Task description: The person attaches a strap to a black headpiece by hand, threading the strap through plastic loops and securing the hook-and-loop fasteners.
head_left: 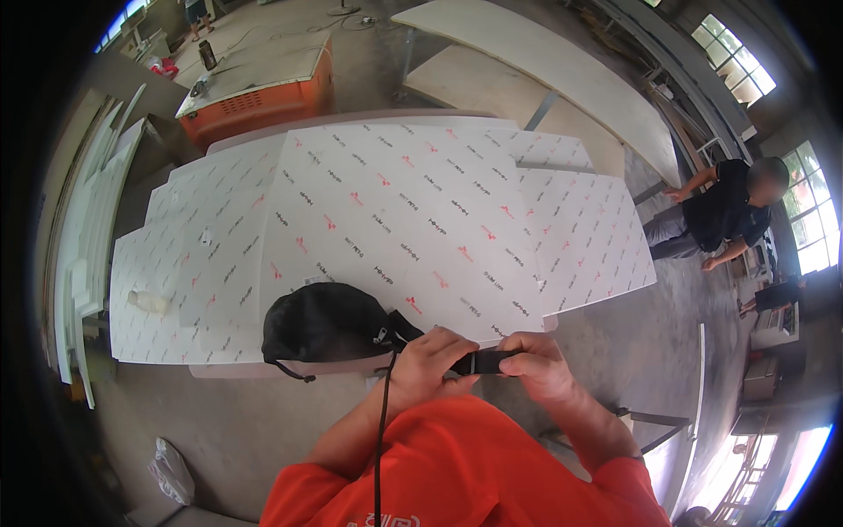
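A black fabric bag [325, 323] with a zip and a dangling drawcord lies at the near edge of the white table, left of my hands. From its right end a black strap [488, 361], which looks like it carries a buckle, stretches between my hands. My left hand [430, 362] is closed around the strap near the bag. The strap's other end is pinched between the thumb and fingers of my right hand [537, 362]. A thin black cord [383, 430] hangs down past my left wrist over the red shirt.
White printed panels [395, 211] cover the table before me. A small pale object [147, 302] sits on its left side. Beyond stand an orange cabinet [263, 101] and large pale boards [536, 53]. White strips [88, 237] lean at left. A person in dark clothes [716, 211] stands at right.
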A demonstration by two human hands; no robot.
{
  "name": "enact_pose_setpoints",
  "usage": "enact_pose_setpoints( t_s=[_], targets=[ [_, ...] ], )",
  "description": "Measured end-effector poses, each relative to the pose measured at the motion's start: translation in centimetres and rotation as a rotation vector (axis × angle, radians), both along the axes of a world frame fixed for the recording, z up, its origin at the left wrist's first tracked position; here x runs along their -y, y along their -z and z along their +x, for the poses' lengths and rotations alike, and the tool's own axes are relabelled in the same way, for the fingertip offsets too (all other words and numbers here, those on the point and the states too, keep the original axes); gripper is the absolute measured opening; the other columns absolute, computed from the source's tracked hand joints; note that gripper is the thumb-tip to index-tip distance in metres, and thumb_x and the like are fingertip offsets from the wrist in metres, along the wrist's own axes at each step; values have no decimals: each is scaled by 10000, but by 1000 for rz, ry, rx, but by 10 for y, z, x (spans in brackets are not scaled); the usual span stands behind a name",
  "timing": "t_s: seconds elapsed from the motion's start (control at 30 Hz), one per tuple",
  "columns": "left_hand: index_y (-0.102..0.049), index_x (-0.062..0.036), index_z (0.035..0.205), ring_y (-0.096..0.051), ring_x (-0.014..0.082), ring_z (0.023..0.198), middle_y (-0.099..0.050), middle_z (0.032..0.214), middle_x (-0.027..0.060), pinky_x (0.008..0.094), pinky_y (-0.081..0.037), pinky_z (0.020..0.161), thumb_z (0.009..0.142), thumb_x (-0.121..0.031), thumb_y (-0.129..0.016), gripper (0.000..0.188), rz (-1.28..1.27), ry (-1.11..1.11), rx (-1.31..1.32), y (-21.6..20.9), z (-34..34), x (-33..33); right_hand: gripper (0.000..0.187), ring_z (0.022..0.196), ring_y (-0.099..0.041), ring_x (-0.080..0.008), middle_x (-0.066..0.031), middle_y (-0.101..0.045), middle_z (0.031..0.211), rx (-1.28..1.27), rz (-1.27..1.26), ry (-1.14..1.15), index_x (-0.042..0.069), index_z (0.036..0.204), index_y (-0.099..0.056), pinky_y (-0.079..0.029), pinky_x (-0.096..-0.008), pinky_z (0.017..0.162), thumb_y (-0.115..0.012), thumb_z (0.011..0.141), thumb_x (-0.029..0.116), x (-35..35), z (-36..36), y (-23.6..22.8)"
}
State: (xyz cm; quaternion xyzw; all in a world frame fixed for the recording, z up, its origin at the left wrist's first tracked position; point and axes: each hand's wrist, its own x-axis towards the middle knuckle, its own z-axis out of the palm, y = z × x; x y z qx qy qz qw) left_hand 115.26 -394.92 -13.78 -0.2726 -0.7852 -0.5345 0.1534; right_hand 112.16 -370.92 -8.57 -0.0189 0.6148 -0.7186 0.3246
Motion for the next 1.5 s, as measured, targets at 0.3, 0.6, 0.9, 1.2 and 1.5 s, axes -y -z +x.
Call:
enact_pose_setpoints(
  t_s=[0.3,0.6,0.9,1.2,1.5],
  targets=[
    [-677,6,1119,-678,344,889,-679,992,135,410,-579,752,762,-251,-872,482,-40,32,-45,11,4,19,176,770,-603,-233,-180,-677,848,38,12,70,-44,824,-642,-471,-368,740,-639,779,126,-1,11,-8],
    [-673,-1,1143,-681,346,891,-681,1008,150,413,-574,756,785,-255,-861,478,-91,46,-78,11,0,38,262,773,-605,-217,-158,-691,876,152,-51,68,-51,909,-691,-472,-354,763,-654,779,173,-2,12,-6],
    [-651,-10,1266,-688,344,927,-675,1096,146,415,-574,812,811,-296,-848,573,-177,120,-84,13,-2,23,148,813,-535,-79,12,-632,825,-57,195,-373,-3,944,-694,-425,-283,746,-610,880,101,-9,-15,-30],
    [-710,-82,1179,-700,240,771,-669,983,98,335,-562,609,723,-309,-894,541,-283,-217,-122,-21,6,37,227,798,-584,-171,-100,-663,821,104,-11,-68,-67,921,-686,-454,-320,787,-601,868,138,9,-22,-30],
    [-706,-76,1076,-697,277,688,-682,906,72,345,-574,589,754,-309,-862,426,-207,-63,-75,-4,-1,39,159,711,-537,-101,-7,-617,741,81,68,-143,9,820,-681,-425,-276,673,-683,913,137,21,-24,-23]
  ],
)
